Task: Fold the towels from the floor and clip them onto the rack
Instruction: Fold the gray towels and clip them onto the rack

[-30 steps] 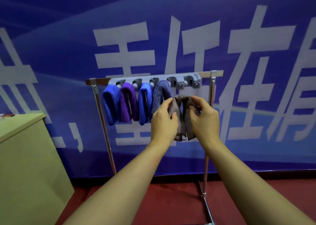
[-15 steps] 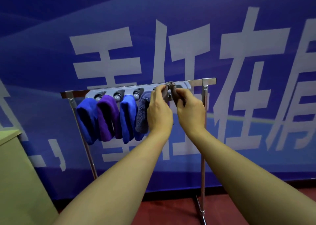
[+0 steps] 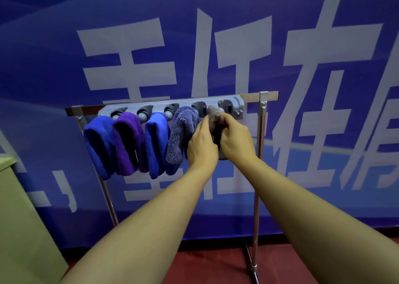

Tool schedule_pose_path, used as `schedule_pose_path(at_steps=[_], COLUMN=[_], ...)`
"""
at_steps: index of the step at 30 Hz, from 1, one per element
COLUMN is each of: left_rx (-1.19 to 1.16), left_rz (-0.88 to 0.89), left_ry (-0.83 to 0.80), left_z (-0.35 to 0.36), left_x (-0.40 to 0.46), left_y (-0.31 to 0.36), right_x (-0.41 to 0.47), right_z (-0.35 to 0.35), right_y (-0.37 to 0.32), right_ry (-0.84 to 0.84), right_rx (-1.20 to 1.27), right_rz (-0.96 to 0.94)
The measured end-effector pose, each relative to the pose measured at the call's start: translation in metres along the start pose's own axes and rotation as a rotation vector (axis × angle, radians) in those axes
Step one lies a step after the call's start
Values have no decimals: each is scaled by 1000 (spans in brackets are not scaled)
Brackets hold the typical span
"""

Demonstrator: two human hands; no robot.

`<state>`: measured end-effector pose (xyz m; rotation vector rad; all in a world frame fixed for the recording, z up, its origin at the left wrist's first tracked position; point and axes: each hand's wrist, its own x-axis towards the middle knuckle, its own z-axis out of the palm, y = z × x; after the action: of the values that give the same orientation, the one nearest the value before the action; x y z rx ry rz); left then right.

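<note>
Head view: the grey-brown towel (image 3: 216, 123) hangs folded with its long axis near vertical; its top fold sits at the fifth clip (image 3: 223, 109) of the grey clip bar (image 3: 238, 109), just below and touching the clip's mouth as far as can be seen; whether the clip has caught the fabric cannot be told, since the fingers cover the joint. The right hand (image 3: 236, 139) has fingers and thumb curled round the upper part of the towel, pinching the fold close under the clip; the left hand (image 3: 201, 147) lies against the towel's left side with fingers extended upward along it, pressing rather than clasping; its fingertips are partly hidden. The towel therefore lies between the two hands, with most of its length behind and below them; the clip lies directly above the right hand's pinch, so the right hand is the nearer to the clip. Judgement: seating the fold calls for a short upward push along the towel's long axis.

Left of this, four towels hang clipped on the rack (image 3: 260, 154): blue towel (image 3: 98, 145), purple towel (image 3: 127, 143), second blue towel (image 3: 156, 143), fuzzy lavender towel (image 3: 179, 137); the lavender one is just beside the left hand.
</note>
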<state>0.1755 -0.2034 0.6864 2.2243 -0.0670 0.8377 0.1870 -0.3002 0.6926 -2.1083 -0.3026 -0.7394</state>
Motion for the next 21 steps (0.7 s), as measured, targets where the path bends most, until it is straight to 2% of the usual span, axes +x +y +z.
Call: schedule_pose_path(at_steps=[4, 10, 15, 21], left_rx=[-7, -337, -305, -302], left_rz=[-22, -71, -60, -101], left_ry=[-62, -135, -191, -154], left_z=[-1, -7, -5, -19], left_x=[-1, -9, -20, -32], left_y=[-6, -16, -24, -28], right_x=[-2, -11, -18, -35], right_z=[1, -1, 4, -6], right_y=[5, 16, 20, 12], right_ry=[-74, -99, -73, -5], right_rx=[114, 148, 150, 99], right_rz=[21, 10, 6, 23])
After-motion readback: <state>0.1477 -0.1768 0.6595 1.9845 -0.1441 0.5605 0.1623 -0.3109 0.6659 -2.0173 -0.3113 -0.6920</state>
